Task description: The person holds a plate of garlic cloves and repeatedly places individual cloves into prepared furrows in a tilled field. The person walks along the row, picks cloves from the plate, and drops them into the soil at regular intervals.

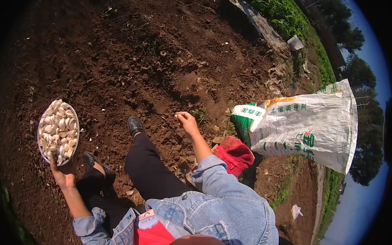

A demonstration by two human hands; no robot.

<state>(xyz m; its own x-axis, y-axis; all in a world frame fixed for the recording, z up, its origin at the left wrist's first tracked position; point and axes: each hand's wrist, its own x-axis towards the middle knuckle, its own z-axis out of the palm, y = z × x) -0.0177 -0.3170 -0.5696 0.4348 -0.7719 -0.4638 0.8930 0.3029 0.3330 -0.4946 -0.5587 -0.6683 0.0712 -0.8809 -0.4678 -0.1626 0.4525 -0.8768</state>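
My left hand (64, 177) holds a bowl (78, 131) by its near rim, out at the left over the soil. Peeled-looking pale garlic cloves (58, 127) fill it to the brim. My right hand (187, 122) is raised over the ground right of my foot, thumb and fingertips pinched on a small pale piece, likely a garlic clove (175, 115). A few white bits, which look like cloves, lie on the dark tilled soil (146, 65) between and beyond my hands.
Right of my right arm are a red cloth item (234, 156) and a large white-and-green woven sack (299, 123), standing open. My black shoes (135, 125) rest on the soil. Plastic sheeting (257, 21) and green plants (280, 15) edge the plot at the upper right.
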